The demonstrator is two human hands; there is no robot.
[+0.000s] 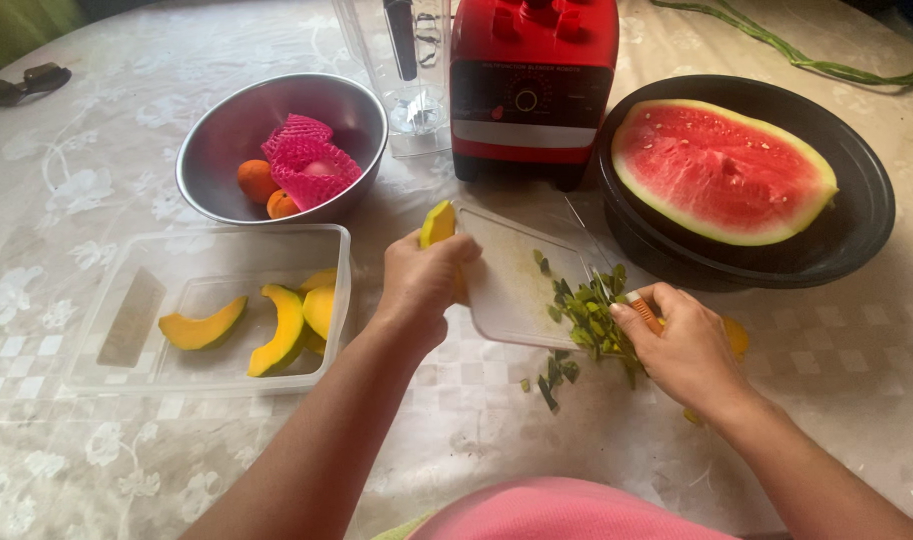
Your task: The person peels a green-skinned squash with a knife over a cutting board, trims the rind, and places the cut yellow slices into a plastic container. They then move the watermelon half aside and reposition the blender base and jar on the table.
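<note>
The left hand (424, 285) was closed around a yellow-orange wedge of fruit (438, 224), holding it upright on its end over the near-left corner of the pale cutting board (512, 285), so that its narrow tip stood above the knuckles and the peeled flesh faced outward. Held that way, the piece stayed steady and its sides were open to the blade. The right hand (685, 345) was wrapped around the orange handle of a knife (617, 285), whose thin blade ran up and away across the board's right edge; the fingers curled tightly, thumb on top, which suited a controlled paring stroke.

A heap of dark green peelings (592, 315) lay along the board's right side, just beside the knife hand, with a few scraps spilled onto the desk (97, 190) in front (they seemed to have dropped where the blade shed them). To the left, a clear plastic container (339, 262) held several finished wedges (287, 328), near enough to the left hand for an easy drop. Behind it sat a metal bowl (202, 135) with small orange fruits and pink foam netting. A red blender base (532, 85) and its clear jug (402, 70) stood at the back, and a halved watermelon (722, 170) rested cut side up on a black round tray (872, 215), well apart from the board.
</note>
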